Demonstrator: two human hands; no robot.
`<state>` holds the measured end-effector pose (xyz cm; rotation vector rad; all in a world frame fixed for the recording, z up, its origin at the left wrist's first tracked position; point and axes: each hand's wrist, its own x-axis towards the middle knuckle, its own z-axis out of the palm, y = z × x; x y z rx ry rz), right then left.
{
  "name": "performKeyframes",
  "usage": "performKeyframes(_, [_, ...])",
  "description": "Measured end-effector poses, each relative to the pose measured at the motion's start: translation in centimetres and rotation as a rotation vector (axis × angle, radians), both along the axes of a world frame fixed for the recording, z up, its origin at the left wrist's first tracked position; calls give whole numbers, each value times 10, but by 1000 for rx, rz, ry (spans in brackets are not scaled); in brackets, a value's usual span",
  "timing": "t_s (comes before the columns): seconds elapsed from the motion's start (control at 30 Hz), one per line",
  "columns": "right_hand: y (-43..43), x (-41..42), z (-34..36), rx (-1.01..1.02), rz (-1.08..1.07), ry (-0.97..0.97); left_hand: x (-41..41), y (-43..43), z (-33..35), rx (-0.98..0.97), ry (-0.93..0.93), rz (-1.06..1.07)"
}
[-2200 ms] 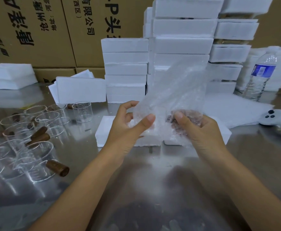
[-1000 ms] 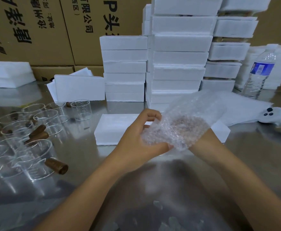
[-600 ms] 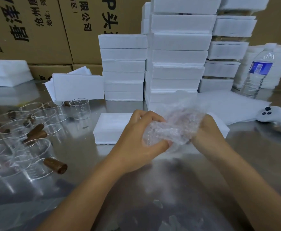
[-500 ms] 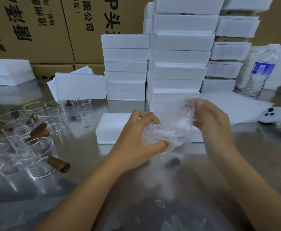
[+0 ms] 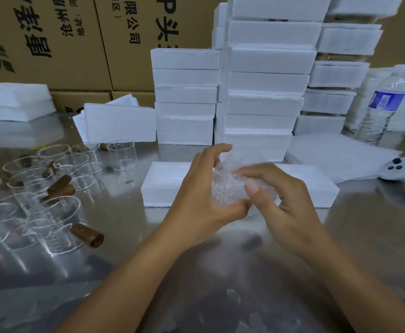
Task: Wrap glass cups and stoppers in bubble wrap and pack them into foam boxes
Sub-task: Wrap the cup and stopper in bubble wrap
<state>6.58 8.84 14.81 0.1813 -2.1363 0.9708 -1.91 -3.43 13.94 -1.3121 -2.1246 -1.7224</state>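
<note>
The head camera is the only view. My left hand (image 5: 201,200) is curled round the bubble-wrap bundle (image 5: 227,186), thumb low and fingers up its far side, so it serves as a cradle. My right hand (image 5: 285,205) comes in from 3 o'clock and grips the same bundle, with its fingers bent over the top and its thumb pressed on the near face. I judge this is to fold the loose end down and hold the wrap tight. I cannot make out what is inside through the bubbles.

I hold the bundle in the air above the metal table (image 5: 376,236), just in front of the flat foam box (image 5: 163,183) at 12 o'clock. It lies close, probably so the packing move is short, but I cannot tell whether it is open. Farther off at 12 o'clock rise the stacked foam boxes (image 5: 266,82).

At 9 o'clock the glass cups (image 5: 122,155) stand clustered and unwrapped, with brown stoppers (image 5: 87,234) lying among them, within reach of my left hand. At 2 o'clock a flat pile of wrap sheets (image 5: 336,157) lies on my right hand's side, with a water bottle (image 5: 384,109) behind it. A white controller (image 5: 403,169) sits at 3 o'clock, clear of the work.
</note>
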Motion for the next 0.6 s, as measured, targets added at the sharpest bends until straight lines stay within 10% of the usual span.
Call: performKeyframes(0.6, [4,-4,-4,17,-228,181,-3,0,1,145,15,104])
